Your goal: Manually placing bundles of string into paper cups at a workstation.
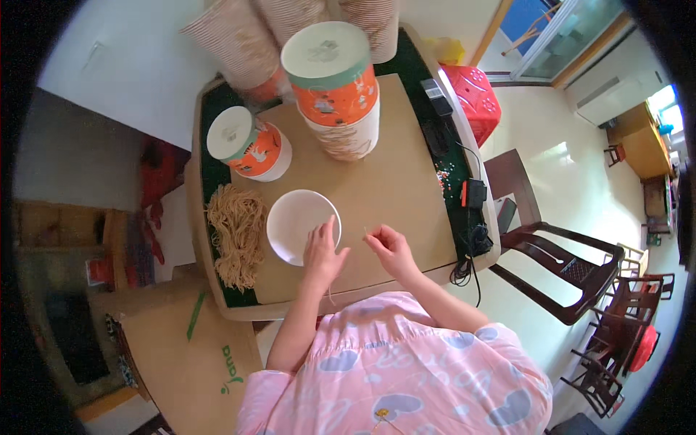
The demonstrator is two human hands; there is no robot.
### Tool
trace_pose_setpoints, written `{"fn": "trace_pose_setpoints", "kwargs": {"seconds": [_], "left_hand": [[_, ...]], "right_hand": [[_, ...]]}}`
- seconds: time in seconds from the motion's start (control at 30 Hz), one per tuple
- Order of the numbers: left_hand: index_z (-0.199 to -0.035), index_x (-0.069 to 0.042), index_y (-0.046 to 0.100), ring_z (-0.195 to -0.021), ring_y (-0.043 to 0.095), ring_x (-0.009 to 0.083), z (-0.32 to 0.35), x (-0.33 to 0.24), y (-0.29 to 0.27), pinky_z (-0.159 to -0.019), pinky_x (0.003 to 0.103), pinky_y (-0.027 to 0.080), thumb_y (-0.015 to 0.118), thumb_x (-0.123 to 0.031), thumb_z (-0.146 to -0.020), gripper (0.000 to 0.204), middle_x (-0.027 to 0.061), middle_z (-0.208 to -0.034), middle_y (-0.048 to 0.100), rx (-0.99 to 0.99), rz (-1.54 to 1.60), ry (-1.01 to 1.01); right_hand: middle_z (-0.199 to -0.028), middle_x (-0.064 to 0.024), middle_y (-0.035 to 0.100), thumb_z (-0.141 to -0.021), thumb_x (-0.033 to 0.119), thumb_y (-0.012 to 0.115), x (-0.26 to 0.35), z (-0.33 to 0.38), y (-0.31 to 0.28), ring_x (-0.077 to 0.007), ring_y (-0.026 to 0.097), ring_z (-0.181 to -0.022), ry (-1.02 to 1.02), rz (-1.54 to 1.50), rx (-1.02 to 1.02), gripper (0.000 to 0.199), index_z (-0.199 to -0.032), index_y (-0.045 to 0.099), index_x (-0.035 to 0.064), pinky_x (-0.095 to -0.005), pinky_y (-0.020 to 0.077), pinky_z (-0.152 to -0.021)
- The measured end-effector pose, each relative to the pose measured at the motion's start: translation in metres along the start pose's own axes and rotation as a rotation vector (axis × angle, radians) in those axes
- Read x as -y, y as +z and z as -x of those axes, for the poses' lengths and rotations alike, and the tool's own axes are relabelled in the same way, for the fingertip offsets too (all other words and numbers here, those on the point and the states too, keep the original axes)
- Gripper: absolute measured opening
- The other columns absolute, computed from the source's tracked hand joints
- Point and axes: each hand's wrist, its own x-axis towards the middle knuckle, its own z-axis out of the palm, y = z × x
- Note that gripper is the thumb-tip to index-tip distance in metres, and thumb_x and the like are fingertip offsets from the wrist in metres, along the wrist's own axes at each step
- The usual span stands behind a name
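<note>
A white round paper tub [296, 217] stands on the brown board with its opening facing up. My left hand [324, 251] is at the tub's right rim, fingers stretched out over it and thumb spread apart. A thin tan strand [331, 296] hangs below that hand. To the right, my right hand [392, 254] is closed in a pinch; a tiny pale tip shows at its fingertips, too small to name. Left of the tub lies a bundle of tan cord [236, 235].
Behind stand a short orange-and-green tub [262, 152] and a taller tub stack [338, 101]. Several stacks of tubs [243, 47] line the back. Chargers and cables [475, 194] lie along the right edge, near small beads [444, 176]. A dark chair [558, 268] stands right.
</note>
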Motion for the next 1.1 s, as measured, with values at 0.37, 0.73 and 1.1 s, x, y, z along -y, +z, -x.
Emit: {"fn": "trace_pose_setpoints", "kwargs": {"seconds": [0.37,0.73,1.1], "left_hand": [[-0.106,0.004,0.055,-0.079,0.061,0.0114,-0.014,0.056,-0.049,-0.071,0.024,0.049,0.056,0.005,-0.083,0.023,0.0075,-0.091,0.065,0.086,0.655,-0.261],[-0.113,0.004,0.051,-0.088,0.061,0.0144,-0.005,0.035,-0.047,-0.081,0.026,0.051,0.053,0.009,-0.081,0.032,0.0091,-0.103,0.061,0.169,0.879,-0.255],[-0.111,0.006,0.056,-0.091,0.062,0.0146,-0.014,0.042,-0.029,-0.081,0.026,0.050,0.050,0.011,-0.079,0.032,0.0098,-0.100,0.064,0.169,0.759,-0.234]], "right_hand": [[-0.065,0.0002,0.047,-0.088,0.015,0.060,0.009,-0.011,0.042,-0.0073,0.040,-0.058,-0.088,0.088,0.095,0.013,-0.088,0.058,0.0021,-0.0238,0.0350,-0.052],[-0.104,-0.0095,0.053,-0.086,0.015,0.061,-0.004,-0.040,0.058,-0.0171,0.058,-0.085,-0.198,0.162,0.161,0.016,-0.093,0.058,0.0004,-0.0280,0.0504,-0.070],[-0.107,-0.0144,0.053,-0.082,0.017,0.061,-0.001,-0.040,0.049,-0.0270,0.058,-0.092,-0.216,0.265,0.184,0.018,-0.093,0.060,0.0022,-0.0339,0.0504,-0.075]]}}
